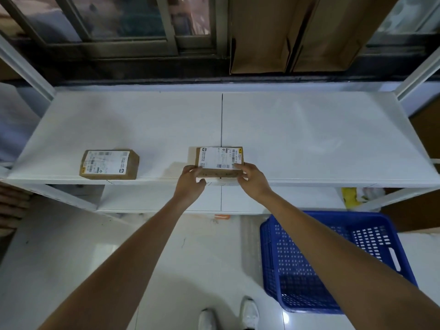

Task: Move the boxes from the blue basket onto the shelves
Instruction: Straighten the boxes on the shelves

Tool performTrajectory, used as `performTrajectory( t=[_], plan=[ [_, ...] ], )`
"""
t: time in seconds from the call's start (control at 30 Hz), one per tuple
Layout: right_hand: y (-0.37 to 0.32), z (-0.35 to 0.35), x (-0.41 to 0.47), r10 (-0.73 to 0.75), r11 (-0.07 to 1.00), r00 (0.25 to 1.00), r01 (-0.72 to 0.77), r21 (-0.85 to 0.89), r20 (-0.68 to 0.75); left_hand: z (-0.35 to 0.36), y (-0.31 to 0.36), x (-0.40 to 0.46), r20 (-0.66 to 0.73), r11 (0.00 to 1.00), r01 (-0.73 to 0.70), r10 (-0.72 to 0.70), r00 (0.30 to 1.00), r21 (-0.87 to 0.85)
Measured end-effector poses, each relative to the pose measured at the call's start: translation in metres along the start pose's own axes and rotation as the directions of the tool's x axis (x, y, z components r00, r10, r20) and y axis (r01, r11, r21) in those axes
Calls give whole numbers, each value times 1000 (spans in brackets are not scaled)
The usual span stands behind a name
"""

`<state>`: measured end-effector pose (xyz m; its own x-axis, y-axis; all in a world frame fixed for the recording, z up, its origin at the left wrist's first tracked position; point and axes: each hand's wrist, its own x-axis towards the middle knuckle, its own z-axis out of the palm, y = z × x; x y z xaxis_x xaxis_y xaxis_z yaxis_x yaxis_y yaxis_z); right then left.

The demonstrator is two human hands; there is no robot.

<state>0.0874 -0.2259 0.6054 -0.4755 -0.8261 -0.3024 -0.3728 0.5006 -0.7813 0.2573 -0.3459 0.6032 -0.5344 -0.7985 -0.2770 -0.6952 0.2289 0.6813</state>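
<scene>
A small brown cardboard box (220, 159) with a white shipping label rests at the front edge of the white shelf (309, 139), near its middle seam. My left hand (191, 182) grips its front left corner and my right hand (252, 178) grips its front right corner. A second labelled brown box (109, 164) lies on the same shelf to the left, apart from both hands. The blue basket (309, 263) stands on the floor at the lower right, under my right forearm; I see no boxes inside it.
A lower white shelf (238, 198) runs beneath the top one. Flat brown cardboard (297, 32) leans against the window behind the shelf. White shelf posts rise at both ends. My white shoes (228, 315) stand on the pale tiled floor.
</scene>
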Motion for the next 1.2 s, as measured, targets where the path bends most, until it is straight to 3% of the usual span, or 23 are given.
performTrajectory(
  t=[0.2, 0.5, 0.63, 0.8, 1.03, 1.2],
  plan=[
    [1, -1, -4, -24, 1000, 1000, 23, -16, -10, -2, 1, 0, -16, 1000, 0, 0, 1000, 9],
    [-49, -10, -24, -68, 994, 970, 47, -96, -231, -72, -6, -15, -139, 999, 33, -30, 990, 16],
    [-93, 13, -20, -135, 988, 973, 119, -94, -187, -124, -29, -9, -186, 993, 98, -84, 979, 66],
    [-143, 71, -1, -121, 984, 993, 122, -133, 13, -190, -78, 8, -243, 985, 144, -118, 963, 92],
    [-198, 171, 27, -11, 997, 998, 15, -76, 59, -265, -165, 30, -168, 986, 127, -108, 980, 105],
    [-211, 225, 33, 40, 998, 997, -36, -58, 66, -272, -208, 33, -46, 990, 101, -97, 994, 95]
  ],
)
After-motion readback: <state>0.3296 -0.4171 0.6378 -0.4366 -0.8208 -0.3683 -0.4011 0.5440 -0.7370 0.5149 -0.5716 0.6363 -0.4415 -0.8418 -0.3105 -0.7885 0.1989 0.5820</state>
